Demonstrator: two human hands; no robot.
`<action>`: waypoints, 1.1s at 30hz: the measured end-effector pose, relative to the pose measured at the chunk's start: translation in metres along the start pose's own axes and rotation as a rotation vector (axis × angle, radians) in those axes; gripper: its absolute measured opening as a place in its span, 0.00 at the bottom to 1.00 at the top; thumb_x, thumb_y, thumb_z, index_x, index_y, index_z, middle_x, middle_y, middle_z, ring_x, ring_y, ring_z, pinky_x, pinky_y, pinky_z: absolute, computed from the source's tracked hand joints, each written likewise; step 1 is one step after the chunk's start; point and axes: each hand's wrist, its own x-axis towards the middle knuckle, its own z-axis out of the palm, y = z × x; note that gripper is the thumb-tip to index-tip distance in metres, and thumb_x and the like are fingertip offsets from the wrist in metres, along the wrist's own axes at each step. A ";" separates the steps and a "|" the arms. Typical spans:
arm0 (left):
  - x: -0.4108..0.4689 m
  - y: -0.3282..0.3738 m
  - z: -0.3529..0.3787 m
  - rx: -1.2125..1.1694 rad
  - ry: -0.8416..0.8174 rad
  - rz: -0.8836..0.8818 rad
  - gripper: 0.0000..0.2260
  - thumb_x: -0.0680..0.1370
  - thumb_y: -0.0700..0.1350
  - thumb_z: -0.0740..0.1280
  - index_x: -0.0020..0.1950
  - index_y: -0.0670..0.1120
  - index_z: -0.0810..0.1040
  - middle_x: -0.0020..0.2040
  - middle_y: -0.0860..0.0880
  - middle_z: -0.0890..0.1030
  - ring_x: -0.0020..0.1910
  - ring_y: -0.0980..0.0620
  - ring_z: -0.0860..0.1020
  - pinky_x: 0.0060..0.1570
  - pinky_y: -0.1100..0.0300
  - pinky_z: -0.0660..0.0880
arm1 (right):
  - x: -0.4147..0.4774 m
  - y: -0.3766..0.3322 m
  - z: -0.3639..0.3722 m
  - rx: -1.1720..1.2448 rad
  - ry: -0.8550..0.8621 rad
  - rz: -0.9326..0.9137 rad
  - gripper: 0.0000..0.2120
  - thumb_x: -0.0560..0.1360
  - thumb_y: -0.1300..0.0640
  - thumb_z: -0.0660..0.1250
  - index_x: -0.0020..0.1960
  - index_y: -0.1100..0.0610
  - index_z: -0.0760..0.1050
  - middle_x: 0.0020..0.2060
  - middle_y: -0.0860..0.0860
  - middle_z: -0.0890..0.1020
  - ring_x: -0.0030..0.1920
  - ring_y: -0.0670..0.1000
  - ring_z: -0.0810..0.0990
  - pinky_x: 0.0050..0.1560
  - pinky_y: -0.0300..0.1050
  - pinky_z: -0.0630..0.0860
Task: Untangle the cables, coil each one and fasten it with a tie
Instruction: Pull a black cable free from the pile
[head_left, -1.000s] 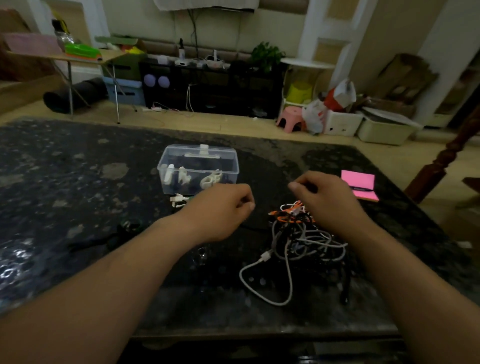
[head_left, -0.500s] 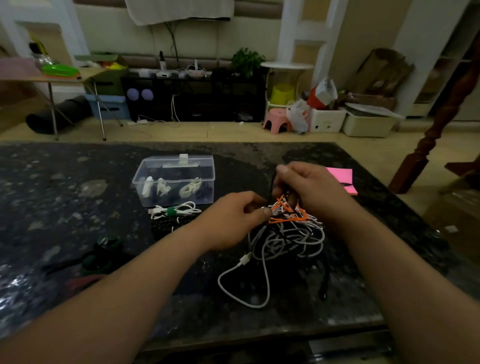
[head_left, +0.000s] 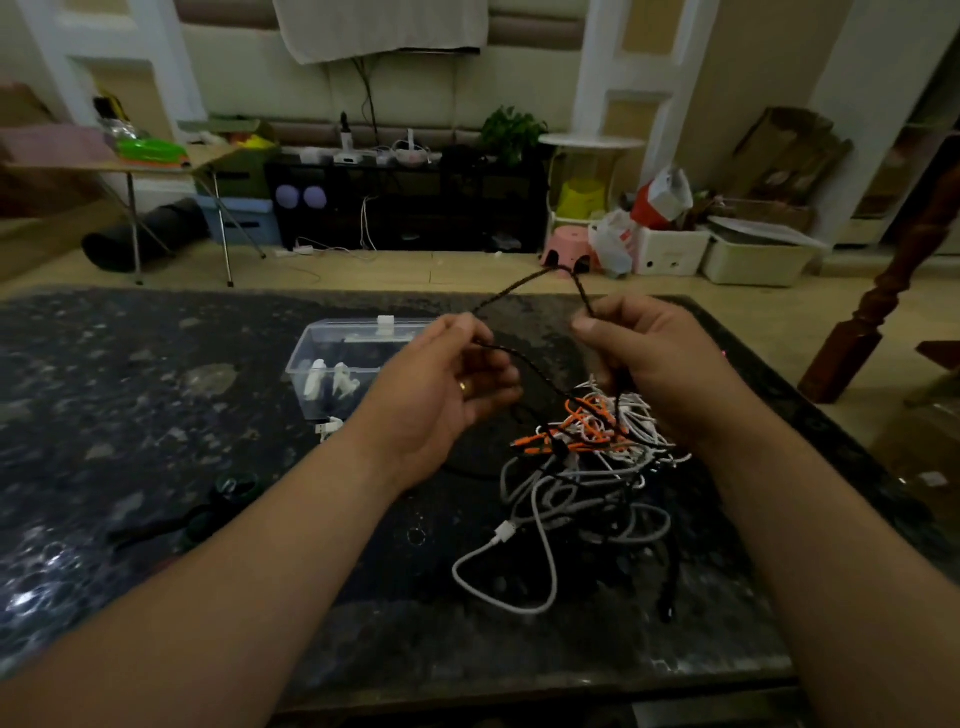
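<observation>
Cable, black (head_left: 511, 291): one length raised above the table (head_left: 104, 389) and held between your two hands. It arches up and away from you with the bend at the far top. The span runs left to right, and both legs drop back toward you.
Left hand (head_left: 441, 384): pinches the left leg. From here the cable trails down and to the right into the tangle (head_left: 587, 457).
Right hand (head_left: 654, 364): fingers curled round the right leg, just above the tangle.
Tangle: white, grey, orange and black cables, knotted, on the table under your right hand. A white plug end (head_left: 504, 535) loops out toward you.
Progress, as a judgement: early. You have the black cable only partly freed, with no coil or tie on it, and the heap is yet to be sorted.
Box (head_left: 332, 343): clear, lidded, beyond your left hand, with small white pieces inside.
</observation>
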 end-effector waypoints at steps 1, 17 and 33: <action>0.001 0.003 -0.006 -0.051 0.012 -0.010 0.11 0.87 0.49 0.59 0.50 0.47 0.76 0.45 0.45 0.82 0.48 0.46 0.82 0.57 0.46 0.81 | 0.000 0.003 -0.004 -0.044 0.022 0.003 0.03 0.81 0.59 0.71 0.49 0.54 0.81 0.26 0.45 0.78 0.27 0.48 0.73 0.34 0.44 0.70; 0.006 0.021 -0.078 0.609 0.283 -0.037 0.16 0.84 0.47 0.64 0.36 0.47 0.74 0.31 0.48 0.76 0.29 0.51 0.71 0.28 0.59 0.71 | 0.007 0.013 -0.004 0.207 -0.007 0.225 0.10 0.85 0.59 0.62 0.53 0.60 0.82 0.30 0.50 0.69 0.25 0.45 0.61 0.23 0.36 0.55; -0.016 -0.004 -0.060 1.117 -0.134 0.224 0.13 0.84 0.48 0.69 0.68 0.54 0.74 0.55 0.57 0.81 0.51 0.62 0.79 0.52 0.54 0.79 | 0.004 -0.006 0.086 0.011 -0.377 0.301 0.08 0.83 0.53 0.69 0.51 0.58 0.80 0.35 0.52 0.82 0.28 0.45 0.73 0.29 0.37 0.69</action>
